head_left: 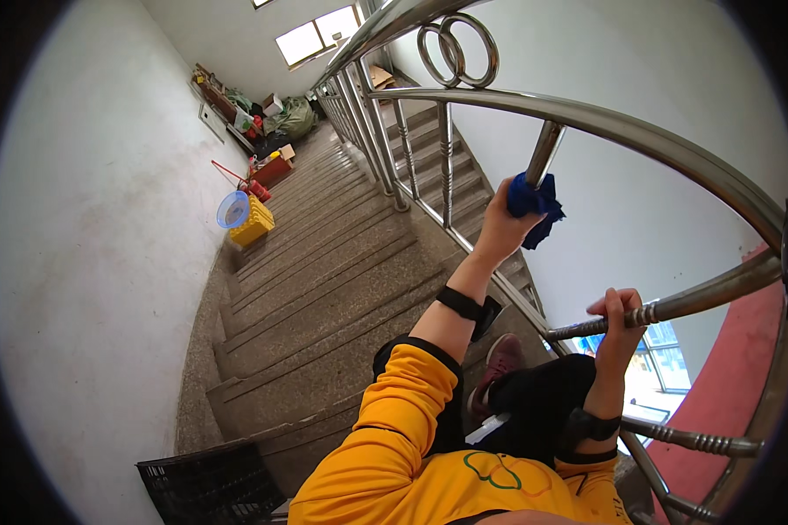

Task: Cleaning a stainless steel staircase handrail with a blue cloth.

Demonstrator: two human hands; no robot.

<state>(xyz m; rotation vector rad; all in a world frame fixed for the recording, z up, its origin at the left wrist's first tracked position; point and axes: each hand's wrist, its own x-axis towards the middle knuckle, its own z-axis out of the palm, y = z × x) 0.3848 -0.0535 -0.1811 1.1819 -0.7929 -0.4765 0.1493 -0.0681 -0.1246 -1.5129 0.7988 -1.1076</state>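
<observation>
My left hand [499,232] is shut on a blue cloth [534,203] and presses it around a steel baluster [545,149], just under the curved steel handrail [639,136]. Lower down and to the right, my right hand [617,319] grips another steel bar [718,293] of the same railing. Both arms are in yellow sleeves with black wristbands. A dark red shoe [499,363] shows below my arms on the stairs.
Speckled stone stairs [324,289] run away along a white wall. A yellow crate [254,223] with a blue basin [233,210] stands at the wall, clutter [263,114] fills the far landing, and a black crate [210,481] sits at bottom left.
</observation>
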